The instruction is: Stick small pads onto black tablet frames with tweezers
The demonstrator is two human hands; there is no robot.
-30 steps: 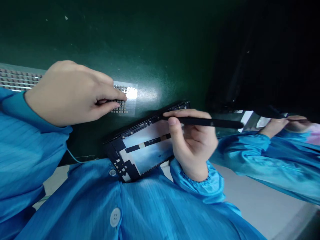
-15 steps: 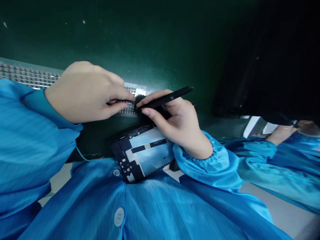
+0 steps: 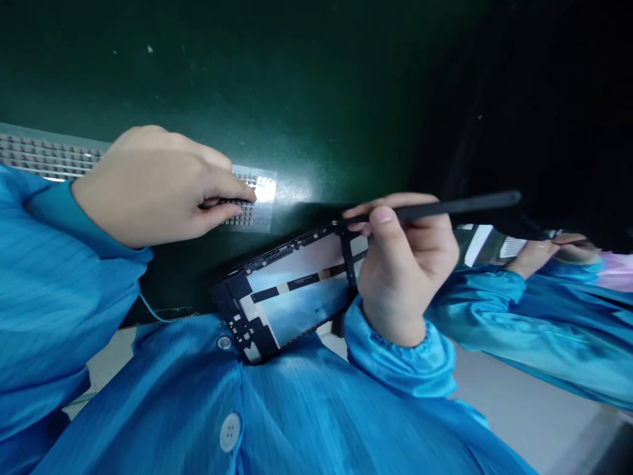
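My right hand (image 3: 410, 264) grips a slim black tool (image 3: 459, 204), its tip end near the upper edge of an opened device. That device (image 3: 301, 297), with black frame, silvery inner panels and small parts at its left end, lies tilted at the table's near edge against my blue smock. To the left, my left hand (image 3: 158, 185) rests on a clear sheet (image 3: 270, 201) with rows of small dark pieces. Its index finger and thumb touch the sheet and are slightly apart, with nothing visible between them.
The dark green table (image 3: 237, 86) stretches ahead, with a few tiny specks on it. At the right, another person's hand (image 3: 534, 256) and blue sleeve (image 3: 484, 303) are near a white strip (image 3: 477, 245). A black area fills the upper right.
My right hand has moved right and slightly down from beside my left fingers to the device, and the tool now points more to the right. More of the device shows. My left hand stays on the sheet.
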